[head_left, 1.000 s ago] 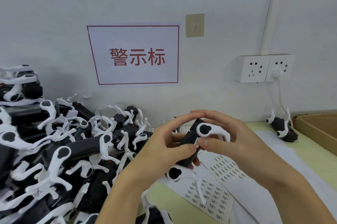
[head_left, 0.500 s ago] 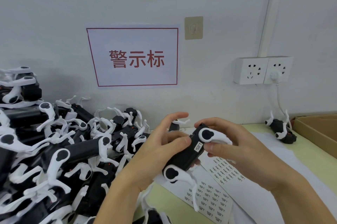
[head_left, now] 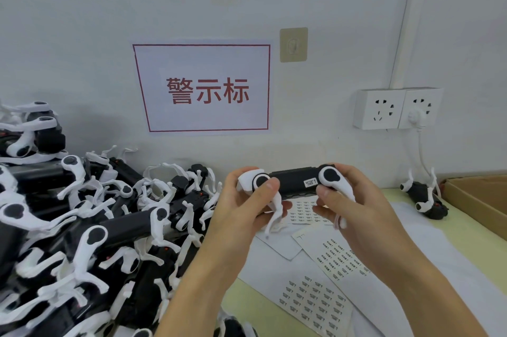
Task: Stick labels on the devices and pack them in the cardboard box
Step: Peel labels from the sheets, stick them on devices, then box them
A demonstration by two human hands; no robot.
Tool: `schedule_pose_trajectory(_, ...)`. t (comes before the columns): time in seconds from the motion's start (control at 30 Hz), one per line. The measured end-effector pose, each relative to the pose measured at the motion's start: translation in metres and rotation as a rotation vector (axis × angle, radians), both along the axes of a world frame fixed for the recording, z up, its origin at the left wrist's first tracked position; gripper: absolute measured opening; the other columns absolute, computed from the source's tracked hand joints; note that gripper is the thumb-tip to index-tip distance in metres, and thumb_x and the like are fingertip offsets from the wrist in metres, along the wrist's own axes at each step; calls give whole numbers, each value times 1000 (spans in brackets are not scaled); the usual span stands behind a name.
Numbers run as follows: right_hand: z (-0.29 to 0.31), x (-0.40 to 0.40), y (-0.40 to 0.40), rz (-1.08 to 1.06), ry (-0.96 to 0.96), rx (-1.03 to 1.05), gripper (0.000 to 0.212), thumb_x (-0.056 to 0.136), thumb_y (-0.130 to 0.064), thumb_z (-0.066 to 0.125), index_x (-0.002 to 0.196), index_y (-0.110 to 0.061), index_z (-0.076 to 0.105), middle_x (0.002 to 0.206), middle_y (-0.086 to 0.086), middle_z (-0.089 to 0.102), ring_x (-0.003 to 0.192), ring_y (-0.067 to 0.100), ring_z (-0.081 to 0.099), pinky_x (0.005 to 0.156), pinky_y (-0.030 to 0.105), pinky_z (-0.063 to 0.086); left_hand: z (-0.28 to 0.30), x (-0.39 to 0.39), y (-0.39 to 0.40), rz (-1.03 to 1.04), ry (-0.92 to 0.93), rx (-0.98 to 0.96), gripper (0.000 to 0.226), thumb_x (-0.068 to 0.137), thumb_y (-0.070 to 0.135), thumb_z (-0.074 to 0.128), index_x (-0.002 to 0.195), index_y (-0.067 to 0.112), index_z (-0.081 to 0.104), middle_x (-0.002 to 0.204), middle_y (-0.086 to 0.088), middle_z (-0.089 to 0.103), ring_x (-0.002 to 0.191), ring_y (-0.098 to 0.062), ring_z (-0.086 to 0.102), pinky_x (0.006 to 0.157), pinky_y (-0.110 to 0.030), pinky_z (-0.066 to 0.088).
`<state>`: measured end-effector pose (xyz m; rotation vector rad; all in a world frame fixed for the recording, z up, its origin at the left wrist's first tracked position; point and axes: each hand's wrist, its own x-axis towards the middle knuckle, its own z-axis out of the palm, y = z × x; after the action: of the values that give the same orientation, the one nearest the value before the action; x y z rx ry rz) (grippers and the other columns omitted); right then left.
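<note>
Device held level above the table's label sheets, black body between white end pieces, its small label facing me near the right end. A loosely pressed corner could lift, I judge, or the dangling white arms could snag as it heads for the cardboard box at far right. My left hand grips the left end, thumb on its black pad; my right hand pinches the right end, thumb just below the label. Unlabelled devices pile at left.
</note>
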<state>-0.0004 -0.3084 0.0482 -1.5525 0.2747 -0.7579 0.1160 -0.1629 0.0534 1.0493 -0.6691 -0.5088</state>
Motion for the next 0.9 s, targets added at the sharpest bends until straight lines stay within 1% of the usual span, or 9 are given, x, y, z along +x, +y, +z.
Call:
schedule_pose_trajectory(0.17, 0, -5, -5, 36, -2, -80, 48, 67, -47, 74, 113, -36, 65, 119, -8, 67, 98, 17, 71, 98, 50, 53, -2, 1, 1, 18, -39, -18, 38, 76, 26, 75, 109, 14, 59, 91, -6, 68, 77, -22, 70, 78, -33, 57)
schedule_pose_trajectory(0.27, 1, -10, -7, 84, -1, -115, 50, 69, -45, 74, 117, -36, 62, 123, -8, 65, 105, 22, 70, 101, 54, 50, -4, 2, 2, 32, -70, -29, 38, 76, 24, 75, 110, 17, 60, 96, -8, 65, 80, -23, 69, 77, -31, 55)
schedule_pose_trajectory(0.37, 3, -12, -5, 74, 7, -175, 52, 71, -47, 73, 121, -39, 59, 122, -11, 64, 103, 21, 70, 101, 56, 48, -5, 1, 2, 46, -121, -21, 42, 70, 30, 80, 108, 24, 63, 95, -4, 67, 85, -21, 67, 79, -32, 55)
schedule_pose_trajectory(0.47, 5, -10, 0, 28, 18, -245, 53, 72, -52, 72, 122, -45, 57, 116, -13, 65, 92, 17, 70, 89, 46, 57, -5, -1, 2, 33, -173, -10, 46, 68, 35, 79, 110, 27, 62, 107, -12, 67, 91, -24, 67, 84, -36, 57)
schedule_pose_trajectory(0.5, 6, -9, 2, 12, 20, -260, 49, 74, -51, 72, 121, -46, 58, 113, -14, 66, 89, 15, 70, 83, 42, 60, -5, -2, 2, 28, -185, -9, 46, 69, 34, 79, 110, 27, 62, 109, -14, 67, 92, -24, 68, 84, -36, 57)
schedule_pose_trajectory(0.57, 6, -7, 4, -23, 4, -260, 34, 83, -40, 75, 113, -44, 62, 103, -12, 69, 81, 16, 68, 73, 43, 62, -5, -2, 1, 16, -195, -14, 44, 70, 31, 79, 110, 27, 62, 108, -13, 68, 91, -23, 69, 79, -32, 57)
schedule_pose_trajectory(0.67, 7, -6, 6, -47, -2, -255, 24, 88, -26, 71, 105, -42, 64, 97, -11, 69, 79, 24, 65, 72, 46, 59, -5, -2, 1, 23, -193, -13, 43, 70, 30, 79, 109, 27, 63, 106, -11, 68, 88, -22, 68, 78, -31, 57)
schedule_pose_trajectory(0.8, 5, -7, 6, -20, 28, -285, 24, 88, -32, 66, 104, -49, 60, 93, -14, 67, 76, 27, 62, 64, 26, 53, -5, -1, 2, 50, -191, 5, 44, 68, 33, 80, 108, 27, 64, 111, -15, 67, 89, -24, 67, 84, -40, 56)
schedule_pose_trajectory(0.9, 4, -7, 5, 10, 41, -280, 26, 92, -29, 64, 104, -52, 58, 90, -7, 66, 78, 34, 61, 57, 22, 50, -4, 0, 3, 64, -173, 21, 45, 66, 34, 80, 107, 26, 65, 108, -12, 68, 89, -25, 67, 86, -44, 55)
